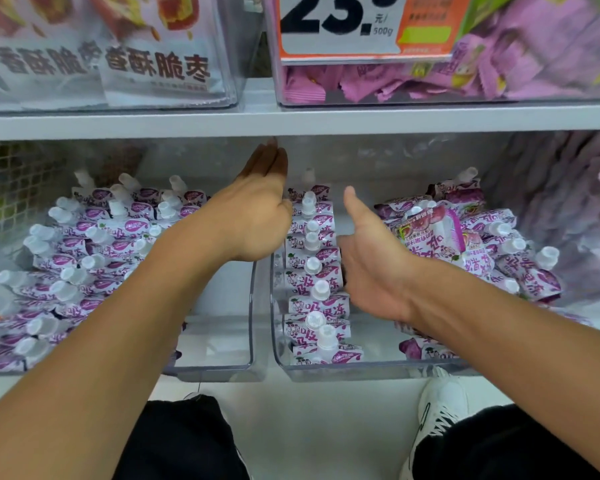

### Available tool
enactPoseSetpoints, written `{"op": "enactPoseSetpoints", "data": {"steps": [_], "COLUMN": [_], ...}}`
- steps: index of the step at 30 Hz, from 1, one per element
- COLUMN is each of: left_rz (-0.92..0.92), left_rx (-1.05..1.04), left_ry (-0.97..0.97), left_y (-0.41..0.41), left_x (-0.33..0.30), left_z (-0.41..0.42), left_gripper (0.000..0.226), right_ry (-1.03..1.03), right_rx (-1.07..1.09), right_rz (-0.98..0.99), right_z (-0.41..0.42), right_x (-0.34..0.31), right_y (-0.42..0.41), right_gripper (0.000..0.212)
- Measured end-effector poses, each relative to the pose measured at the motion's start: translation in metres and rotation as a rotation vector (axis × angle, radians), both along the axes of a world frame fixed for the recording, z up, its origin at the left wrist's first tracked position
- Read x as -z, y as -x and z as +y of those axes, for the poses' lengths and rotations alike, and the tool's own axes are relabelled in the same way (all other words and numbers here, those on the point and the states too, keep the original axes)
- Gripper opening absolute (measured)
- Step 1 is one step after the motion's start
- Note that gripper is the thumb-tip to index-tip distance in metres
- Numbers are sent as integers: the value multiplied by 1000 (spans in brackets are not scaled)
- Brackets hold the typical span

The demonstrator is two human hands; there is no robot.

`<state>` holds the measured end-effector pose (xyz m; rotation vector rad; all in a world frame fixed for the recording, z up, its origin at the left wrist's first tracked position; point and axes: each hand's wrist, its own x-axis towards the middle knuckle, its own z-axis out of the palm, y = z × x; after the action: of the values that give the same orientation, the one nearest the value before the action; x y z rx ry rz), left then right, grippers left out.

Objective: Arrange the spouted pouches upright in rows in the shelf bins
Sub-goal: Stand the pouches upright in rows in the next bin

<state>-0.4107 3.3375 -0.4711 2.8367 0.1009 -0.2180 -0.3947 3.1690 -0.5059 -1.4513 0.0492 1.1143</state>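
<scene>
Left hand (pixel 257 216) reaches deep between the two bins, fingers straight and pressed together, tips lost in shadow under the shelf. Right hand (pixel 371 258) flanks the upright pouch row (pixel 317 271) in the right bin (pixel 326 372), thumb raised; its fingers are hidden, apparently against the pouches. More pouches lie jumbled in the left bin (pixel 222 370), cut off at the frame edge.

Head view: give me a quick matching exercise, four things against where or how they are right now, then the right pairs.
Things:
1. left hand
2. right hand
3. upright row of pouches
4. price tag

Places or states:
A. on the front of the upper bin of pink packets
B. along the left wall of the right bin
C. fingers straight, reaching to the back between the two lower bins
D. thumb raised, against the right side of the row

Pairs: 1-C, 2-D, 3-B, 4-A
</scene>
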Motion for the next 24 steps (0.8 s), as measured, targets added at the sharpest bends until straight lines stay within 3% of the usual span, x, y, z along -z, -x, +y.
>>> {"op": "enactPoseSetpoints", "data": {"steps": [4, 8, 14, 19, 24], "left_rz": [3, -2, -18, -27, -5], "left_rx": [0, -4, -2, -14, -36], "left_ry": [6, 4, -7, 15, 29], "left_y": [0, -1, -2, 0, -2], "left_x": [1, 2, 2, 2, 3], "left_z": [0, 0, 1, -1, 0], "left_gripper": [64, 64, 65, 65, 64], "right_ry": [58, 67, 24, 14, -62], "right_rx": [-43, -91, -27, 56, 86], "right_rz": [47, 67, 108, 207, 179], "right_z": [-22, -23, -15, -18, -11], "right_x": [4, -11, -29, -32, -38], "right_y": [7, 31, 35, 40, 48], "right_gripper": [98, 73, 63, 84, 61]}}
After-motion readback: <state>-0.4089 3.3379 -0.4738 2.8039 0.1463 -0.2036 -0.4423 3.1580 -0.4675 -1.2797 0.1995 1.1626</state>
